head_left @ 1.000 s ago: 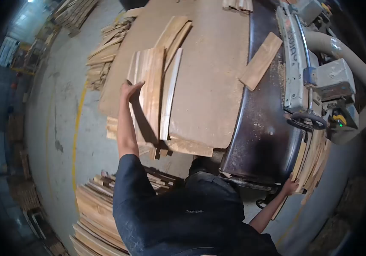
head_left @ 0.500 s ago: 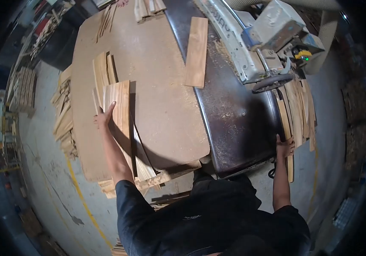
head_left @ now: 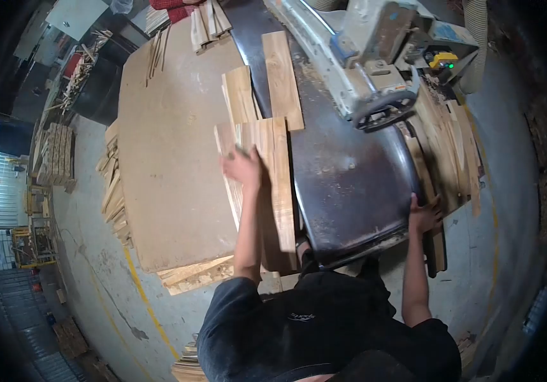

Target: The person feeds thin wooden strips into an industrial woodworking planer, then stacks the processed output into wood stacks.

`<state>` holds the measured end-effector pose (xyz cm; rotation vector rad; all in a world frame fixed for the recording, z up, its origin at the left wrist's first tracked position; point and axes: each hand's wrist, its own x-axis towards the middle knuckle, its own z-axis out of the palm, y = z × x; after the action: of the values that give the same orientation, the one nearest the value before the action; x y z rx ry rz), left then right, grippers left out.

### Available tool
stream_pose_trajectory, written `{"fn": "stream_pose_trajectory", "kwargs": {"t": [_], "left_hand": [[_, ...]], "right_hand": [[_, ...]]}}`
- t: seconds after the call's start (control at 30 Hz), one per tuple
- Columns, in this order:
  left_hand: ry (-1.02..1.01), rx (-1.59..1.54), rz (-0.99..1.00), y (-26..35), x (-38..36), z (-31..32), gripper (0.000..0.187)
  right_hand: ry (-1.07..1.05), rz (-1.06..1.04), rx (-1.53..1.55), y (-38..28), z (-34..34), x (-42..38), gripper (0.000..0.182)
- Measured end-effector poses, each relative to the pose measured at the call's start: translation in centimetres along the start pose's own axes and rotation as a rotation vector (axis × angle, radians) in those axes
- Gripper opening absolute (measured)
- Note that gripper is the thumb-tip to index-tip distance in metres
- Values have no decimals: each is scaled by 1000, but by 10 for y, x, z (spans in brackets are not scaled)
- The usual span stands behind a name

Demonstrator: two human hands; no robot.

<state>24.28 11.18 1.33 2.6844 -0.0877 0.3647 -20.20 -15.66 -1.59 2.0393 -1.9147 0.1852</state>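
My left hand (head_left: 243, 168) lies over the left part of a stack of light wooden boards (head_left: 278, 175), thumb and fingers apart. The stack sits on the brown tabletop, beside the dark metal machine bed. A shorter board piece (head_left: 239, 92) pokes out beyond its far end. My right hand (head_left: 425, 215) is at the bed's right edge, its fingers curled round long narrow wooden strips (head_left: 438, 253) that extend toward me. Past the stack, a single flat board (head_left: 283, 79) lies across the seam between tabletop and bed.
The machine (head_left: 375, 70) with its handwheel (head_left: 385, 109) stands over the dark bed (head_left: 356, 184). Offcuts are piled right of it and along the brown table's (head_left: 165, 165) left side. A person's red sleeve (head_left: 170, 5) shows at the far edge, near more boards (head_left: 209, 24).
The board stack and my left hand have moved right, up to the dark bed. My left hand now lies over the boards' top. My right hand stays at the strips. The view has shifted.
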Motion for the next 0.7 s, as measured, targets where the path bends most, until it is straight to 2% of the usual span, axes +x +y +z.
{"fn": "stream_pose_trajectory", "kwargs": {"t": [0.03,0.1,0.13,0.17,0.2,0.23,0.27,0.33,0.4,0.43,0.5,0.57,0.6,0.63,0.7], "left_hand": [[132,-56,273,17,-3,17,67],[-14,-291,465,81,-1,15,65],[-62,-211,504,105,2,33,65],[-86,-167,518,126,1,51,69],[-222,-46,520,149,-4,59,71],[-354,76,523,171,-12,65,74],[-348,56,528,187,-23,76,74],[-174,172,547,205,-55,101,76],[-260,228,547,224,-88,84,77],[-339,288,550,228,-100,75,77],[-343,251,520,217,-124,71,75],[-254,0,565,189,-146,72,71],[-159,36,565,175,-160,73,69],[-154,54,547,165,-177,62,69],[170,32,387,146,-222,33,76]], "right_hand": [[67,-34,-15,11,6,1,98],[-4,30,70,1,-32,1,92],[-30,35,129,0,-40,0,93],[-180,68,175,1,-43,3,95],[-189,71,185,2,-41,4,94],[-19,31,184,4,-29,2,91],[-6,20,180,3,-35,3,90],[19,11,224,4,-35,3,87],[13,-45,262,10,-35,5,85],[5,-85,287,13,-36,6,85],[-49,-99,339,17,-39,7,85],[-81,-127,367,21,-45,9,86],[-106,-145,369,24,-46,9,86],[-127,-167,372,26,-47,10,87],[-148,-193,380,30,-49,9,87]]}}
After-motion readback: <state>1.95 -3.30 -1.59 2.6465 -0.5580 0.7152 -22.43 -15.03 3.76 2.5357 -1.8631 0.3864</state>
